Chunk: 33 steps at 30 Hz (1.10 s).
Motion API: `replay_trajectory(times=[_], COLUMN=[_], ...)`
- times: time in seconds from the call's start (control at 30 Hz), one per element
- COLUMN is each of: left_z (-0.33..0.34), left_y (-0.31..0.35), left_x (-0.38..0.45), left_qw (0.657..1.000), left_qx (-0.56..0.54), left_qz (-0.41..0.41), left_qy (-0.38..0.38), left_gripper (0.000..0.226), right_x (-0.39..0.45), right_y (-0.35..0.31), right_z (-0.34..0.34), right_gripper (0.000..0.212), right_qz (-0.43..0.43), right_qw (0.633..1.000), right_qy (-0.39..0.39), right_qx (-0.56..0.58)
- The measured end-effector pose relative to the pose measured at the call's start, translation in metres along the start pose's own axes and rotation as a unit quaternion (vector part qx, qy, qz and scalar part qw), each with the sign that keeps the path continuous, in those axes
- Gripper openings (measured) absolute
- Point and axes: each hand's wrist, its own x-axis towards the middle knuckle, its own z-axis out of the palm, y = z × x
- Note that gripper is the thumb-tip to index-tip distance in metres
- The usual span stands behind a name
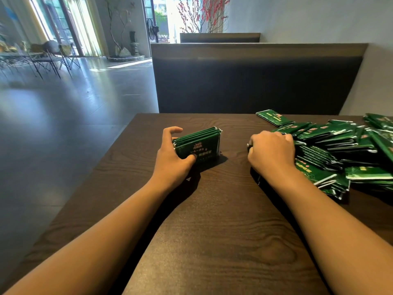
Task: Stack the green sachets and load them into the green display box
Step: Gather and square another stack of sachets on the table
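A small stack of green sachets (pixel 202 144) stands on edge on the dark wooden table (pixel 212 231), tilted back. My left hand (pixel 173 154) grips the stack's left end, thumb on the front face. My right hand (pixel 272 152) lies knuckles-up at the left edge of a loose pile of green sachets (pixel 340 150), its fingers curled down onto sachets there. Whether those fingers grip one is hidden. A single sachet (pixel 274 117) lies apart at the pile's far side. No green display box is in view.
A dark padded bench back (pixel 255 81) rises right behind the table's far edge. The table's left edge drops to a grey floor (pixel 63 113). Bare wood stretches between my forearms toward me.
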Motion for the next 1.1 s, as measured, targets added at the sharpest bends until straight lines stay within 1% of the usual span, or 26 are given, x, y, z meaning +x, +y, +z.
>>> replay_trajectory(times=[0.07, 0.13, 0.17, 0.23, 0.3, 0.37, 0.47, 0.53, 0.6, 0.67, 0.77, 0.83, 0.9, 0.93, 0.97, 1.03, 1.07, 1.1], left_z=[0.0, 0.0, -0.001, -0.001, -0.001, 0.0, 0.001, 0.001, 0.002, 0.002, 0.001, 0.002, 0.002, 0.002, 0.001, 0.0, 0.0, -0.001], left_y=[-0.001, 0.0, 0.0, -0.001, 0.0, 0.001, 0.004, 0.006, 0.008, 0.009, 0.01, 0.009, 0.007, 0.006, 0.006, 0.005, 0.005, 0.005], left_x=[0.0, 0.001, 0.001, 0.002, 0.001, 0.0, 0.0, -0.001, -0.002, -0.004, -0.004, -0.004, -0.004, -0.003, -0.003, -0.002, -0.002, -0.002], left_qw=[1.0, 0.999, 0.999, 0.999, 0.999, 0.999, 0.999, 0.998, 0.997, 0.996, 0.995, 0.995, 0.995, 0.996, 0.997, 0.998, 0.998, 0.998], left_qx=[0.001, -0.003, -0.007, -0.013, -0.02, -0.026, -0.039, -0.054, -0.058, -0.061, -0.051, -0.019, 0.004, 0.004, 0.001, -0.003, -0.004, -0.007], left_qz=[-0.007, -0.016, -0.021, -0.027, -0.029, -0.024, -0.016, -0.013, -0.003, -0.002, 0.008, 0.024, 0.03, 0.029, 0.03, 0.034, 0.035, 0.034], left_qy=[0.023, 0.042, 0.046, 0.039, 0.024, 0.013, -0.003, -0.024, -0.043, -0.059, -0.082, -0.092, -0.09, -0.084, -0.076, -0.058, -0.053, -0.051], left_gripper=[0.069, 0.067, 0.066, 0.066, 0.066, 0.063, 0.053, 0.043, 0.045, 0.056, 0.073, 0.081, 0.083, 0.083, 0.082, 0.082, 0.082, 0.082], right_x=[0.0, 0.0, -0.001, -0.004, -0.01, -0.015, -0.019, -0.02, -0.02, -0.02, -0.02, -0.023, -0.026, -0.027, -0.028, -0.027, -0.026, -0.024], right_y=[0.0, -0.002, -0.005, -0.012, -0.022, -0.031, -0.042, -0.046, -0.047, -0.047, -0.047, -0.049, -0.052, -0.053, -0.054, -0.054, -0.053, -0.051], right_z=[0.002, 0.0, -0.002, -0.008, -0.012, -0.013, -0.008, -0.003, -0.001, -0.001, -0.003, -0.004, -0.004, -0.004, -0.004, 0.0, 0.001, 0.003], right_gripper=[0.028, 0.031, 0.028, 0.021, 0.018, 0.018, 0.021, 0.028, 0.039, 0.044, 0.04, 0.039, 0.038, 0.037, 0.038, 0.041, 0.042, 0.044], right_qz=[-0.032, -0.069, -0.092, -0.145, -0.201, -0.25, -0.313, -0.337, -0.341, -0.345, -0.35, -0.339, -0.333, -0.325, -0.304, -0.224, -0.176, -0.132], right_qw=[0.995, 0.976, 0.963, 0.937, 0.912, 0.899, 0.897, 0.893, 0.888, 0.875, 0.857, 0.848, 0.837, 0.839, 0.848, 0.873, 0.881, 0.882], right_qy=[0.093, 0.187, 0.221, 0.255, 0.262, 0.248, 0.181, 0.142, 0.132, 0.148, 0.176, 0.171, 0.162, 0.169, 0.184, 0.206, 0.194, 0.16], right_qx=[0.034, 0.091, 0.124, 0.188, 0.241, 0.259, 0.253, 0.262, 0.28, 0.305, 0.334, 0.37, 0.402, 0.404, 0.394, 0.381, 0.395, 0.424])
